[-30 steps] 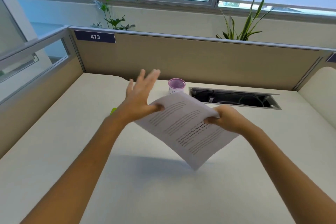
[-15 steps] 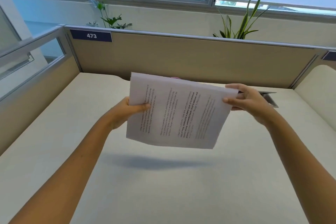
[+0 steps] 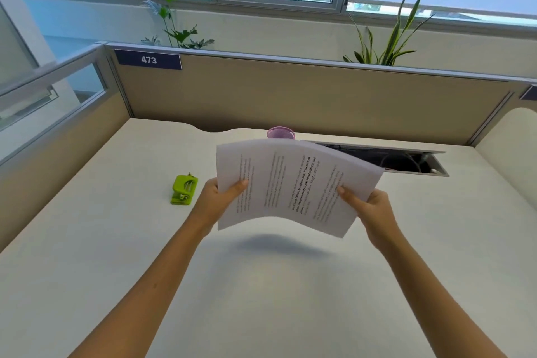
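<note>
A thin stack of printed white sheets hangs in the air above the cream desk, bowed upward in the middle, with its text running sideways. My left hand pinches the stack's left edge, thumb on the printed face. My right hand pinches the right edge the same way. A small green hole punch lies on the desk to the left of my left hand, apart from it.
A purple mesh cup stands at the back of the desk, partly hidden by the sheets. An open cable slot lies at the back right. Beige partition walls close the desk at the back and left.
The sheets turned from a tilted, one-corner-down pose to a level landscape hold. My left hand took hold of the left edge, then both hands dropped lower, uncovering the cup's rim and the green hole punch.
</note>
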